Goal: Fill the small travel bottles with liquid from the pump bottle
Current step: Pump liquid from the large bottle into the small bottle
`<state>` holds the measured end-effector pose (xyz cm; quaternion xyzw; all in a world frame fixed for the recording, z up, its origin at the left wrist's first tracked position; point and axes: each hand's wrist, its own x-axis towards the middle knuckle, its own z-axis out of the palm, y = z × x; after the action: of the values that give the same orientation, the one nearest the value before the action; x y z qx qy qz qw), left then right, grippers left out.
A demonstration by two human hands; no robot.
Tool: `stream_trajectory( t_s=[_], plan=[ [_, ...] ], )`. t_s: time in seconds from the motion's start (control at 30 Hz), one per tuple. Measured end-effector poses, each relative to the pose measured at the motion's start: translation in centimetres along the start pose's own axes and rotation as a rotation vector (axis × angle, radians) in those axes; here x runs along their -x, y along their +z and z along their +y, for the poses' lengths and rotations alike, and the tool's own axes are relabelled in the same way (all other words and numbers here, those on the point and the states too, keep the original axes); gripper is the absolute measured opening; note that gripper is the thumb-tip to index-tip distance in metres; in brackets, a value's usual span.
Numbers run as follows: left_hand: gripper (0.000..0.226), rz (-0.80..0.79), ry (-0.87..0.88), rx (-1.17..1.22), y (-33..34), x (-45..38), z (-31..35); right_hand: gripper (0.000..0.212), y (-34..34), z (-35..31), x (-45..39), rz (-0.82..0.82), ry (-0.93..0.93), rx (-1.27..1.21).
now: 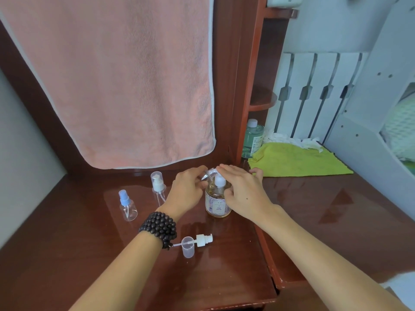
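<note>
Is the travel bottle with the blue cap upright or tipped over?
Upright. The blue-capped bottle stands on its base on the table, cap on top, apart from both hands.

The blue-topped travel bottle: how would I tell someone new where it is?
Find the pink towel hanging over the dark wooden table. Below its bottom edge, left of both hands, stand two small clear bottles. The blue-topped travel bottle is the nearer, leftmost one; its neighbour has a white pump under a clear cap.
</note>
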<state>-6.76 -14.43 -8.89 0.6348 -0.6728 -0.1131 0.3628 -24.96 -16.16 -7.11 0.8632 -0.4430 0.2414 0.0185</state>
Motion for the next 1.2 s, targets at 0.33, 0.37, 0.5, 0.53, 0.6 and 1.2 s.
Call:
stream_trajectory(
  t_s=[0.33, 0.37, 0.5, 0.53, 0.6, 1.2],
  plan=[
    [0.028, -0.014, -0.008, -0.024, -0.3, -0.4, 0.3, 0.065, -0.4, 0.0, -0.5, 0.005, 0.021, -0.046],
    [0.028, -0.010, -0.004, -0.023, -0.2, -0.2, 0.2, 0.064, -0.3, 0.1, -0.4, 0.010, 0.030, -0.041],
    [0.028, -0.007, 0.000, -0.021, 0.4, 0.2, 0.0, 0.059, 0.3, 0.2, -0.1, 0.013, 0.050, -0.060],
    [0.028, -0.008, -0.002, -0.017, 0.5, 0.3, -0.1, 0.059, 0.5, 0.2, 0.0, 0.016, 0.053, -0.069],
    [0.028, -0.015, -0.013, -0.005, 0.5, 0.4, -0.1, 0.060, 0.4, 0.1, 0.1, 0.016, 0.058, -0.073],
    [0.031, -0.025, -0.006, -0.017, 0.3, 0.1, -0.1, 0.064, 0.2, 0.3, 0.0, -0.001, 0.080, -0.116]
  ],
)
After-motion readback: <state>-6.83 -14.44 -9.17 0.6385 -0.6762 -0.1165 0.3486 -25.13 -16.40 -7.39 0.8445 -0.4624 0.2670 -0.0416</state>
